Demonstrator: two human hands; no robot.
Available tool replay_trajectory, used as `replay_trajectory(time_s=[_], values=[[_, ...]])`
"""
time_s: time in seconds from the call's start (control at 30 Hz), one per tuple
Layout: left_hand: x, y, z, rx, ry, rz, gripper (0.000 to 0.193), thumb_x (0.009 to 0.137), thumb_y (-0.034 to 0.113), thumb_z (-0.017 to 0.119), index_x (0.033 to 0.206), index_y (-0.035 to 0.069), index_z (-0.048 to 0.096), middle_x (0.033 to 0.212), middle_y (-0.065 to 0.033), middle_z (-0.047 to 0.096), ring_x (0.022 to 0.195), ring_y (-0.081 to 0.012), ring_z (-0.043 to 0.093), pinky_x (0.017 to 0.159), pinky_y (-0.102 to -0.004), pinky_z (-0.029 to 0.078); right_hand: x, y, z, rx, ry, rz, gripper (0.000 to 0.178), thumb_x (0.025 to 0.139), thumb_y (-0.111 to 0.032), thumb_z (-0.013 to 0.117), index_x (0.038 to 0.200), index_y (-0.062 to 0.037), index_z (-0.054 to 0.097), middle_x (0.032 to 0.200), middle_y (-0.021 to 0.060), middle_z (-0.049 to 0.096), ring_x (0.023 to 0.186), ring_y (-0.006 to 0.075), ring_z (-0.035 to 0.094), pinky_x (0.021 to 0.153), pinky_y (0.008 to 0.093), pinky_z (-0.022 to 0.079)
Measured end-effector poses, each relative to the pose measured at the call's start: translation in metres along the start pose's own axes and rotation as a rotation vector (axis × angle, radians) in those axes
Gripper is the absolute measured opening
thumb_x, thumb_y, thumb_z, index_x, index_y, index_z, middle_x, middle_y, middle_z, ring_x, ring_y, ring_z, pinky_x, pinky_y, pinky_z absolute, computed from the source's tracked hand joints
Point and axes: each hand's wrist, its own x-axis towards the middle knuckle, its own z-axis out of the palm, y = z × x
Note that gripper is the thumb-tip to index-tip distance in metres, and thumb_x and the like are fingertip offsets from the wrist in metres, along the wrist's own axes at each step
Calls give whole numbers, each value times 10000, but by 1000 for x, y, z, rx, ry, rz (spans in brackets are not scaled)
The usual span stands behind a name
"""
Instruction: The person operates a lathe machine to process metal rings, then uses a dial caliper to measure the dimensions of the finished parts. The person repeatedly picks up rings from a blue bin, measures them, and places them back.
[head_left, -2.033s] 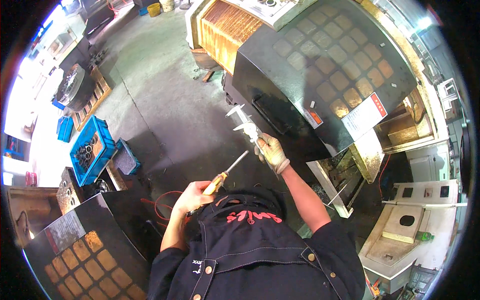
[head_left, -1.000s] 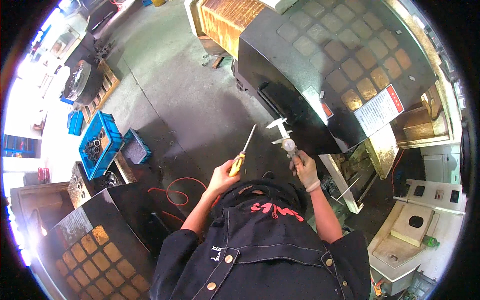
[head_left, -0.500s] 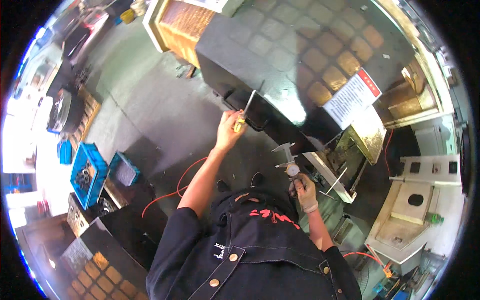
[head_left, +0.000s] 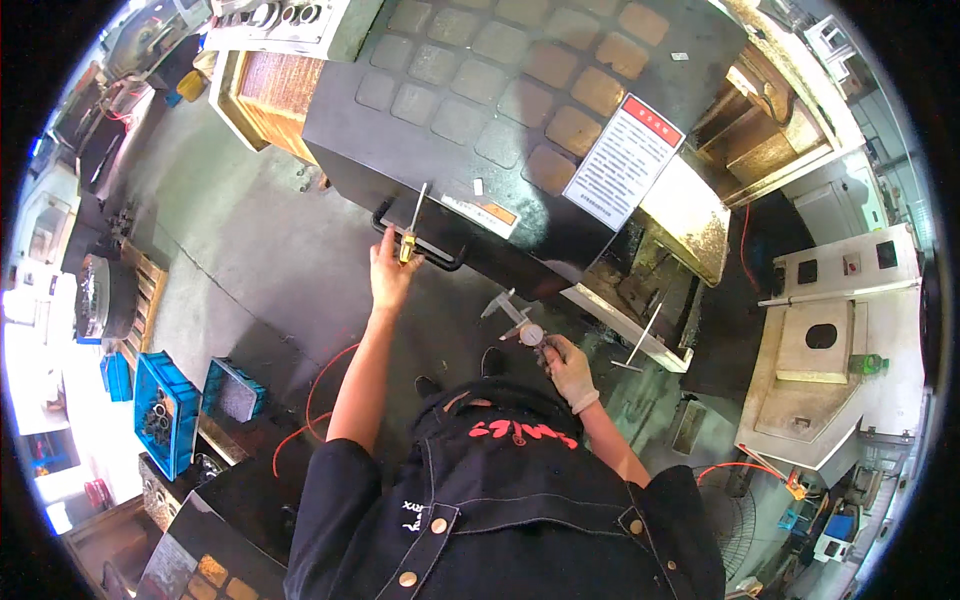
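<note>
Bare, my left hand (head_left: 388,276) is closed round a yellow-handled screwdriver (head_left: 407,248), its metal shaft pointing away from me. That hand is at the black bar handle (head_left: 446,263) on the front of a dark machine door (head_left: 345,180); whether the fingers touch the bar I cannot tell. A pale glove covers my right hand (head_left: 571,376), which holds a dial caliper (head_left: 531,334) by its dial end. The caliper's jaws point forward and left, below the door's lower edge, with no part between them that I can make out.
A white panel with a T-shaped rod (head_left: 640,340) stands right of the caliper. Blue crates (head_left: 183,400) with metal rings are at the left, near a red hose (head_left: 322,385). A white machine housing (head_left: 800,400) stands at the far right, and a printed sheet (head_left: 625,160) is on the dark machine.
My view has shifted toward the machine. My left hand with the screwdriver has come up to the bar handle. My right hand still holds the caliper, now nearer my body's midline.
</note>
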Motion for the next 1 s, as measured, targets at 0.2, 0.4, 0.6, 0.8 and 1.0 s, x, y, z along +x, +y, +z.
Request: replay_trajectory(time_s=[0.2, 0.4, 0.6, 0.8, 1.0], values=[[-68, -33, -8, -1089, -79, -493, 434, 709, 18, 536, 1139, 57, 496, 963, -62, 477, 847, -178, 497, 775, -320, 427, 11, -42, 1, -151, -106, -207, 448, 750, -298, 721, 1039, 17, 586, 738, 105, 649, 600, 129, 604, 570, 288, 466], [-129, 70, -42, -1502, -354, -464, 349, 865, 81, 571, 1184, 22, 443, 1182, -147, 501, 1140, -298, 498, 1011, -429, 385, 18, -105, 2, -191, -96, -310, 394, 725, -293, 746, 954, 1, 621, 673, 111, 631, 562, 135, 598, 534, 273, 456], [-127, 95, -64, -1572, -233, -376, 276, 926, 199, 526, 1120, 28, 432, 1191, -240, 510, 1135, -364, 516, 964, -398, 459, 21, -142, 2, -249, -104, -469, 328, 717, -254, 748, 925, -27, 633, 715, 115, 633, 590, 179, 612, 560, 300, 480], [-122, 123, -75, -1665, -71, -353, 374, 937, 267, 499, 1201, 19, 406, 1178, -252, 510, 1110, -359, 533, 946, -383, 482, 17, -177, 7, -256, -31, -712, 302, 701, -210, 751, 927, -45, 639, 788, 116, 642, 646, 238, 637, 582, 315, 500], [-125, 156, -92, -1361, -105, -272, 511, 947, 461, 389, 1279, 74, 370, 1051, -148, 580, 788, -231, 602, 689, -285, 518, 12, -185, 1, -251, -47, -778, 362, 699, -161, 740, 996, -6, 602, 852, 164, 643, 727, 279, 652, 621, 333, 517]])
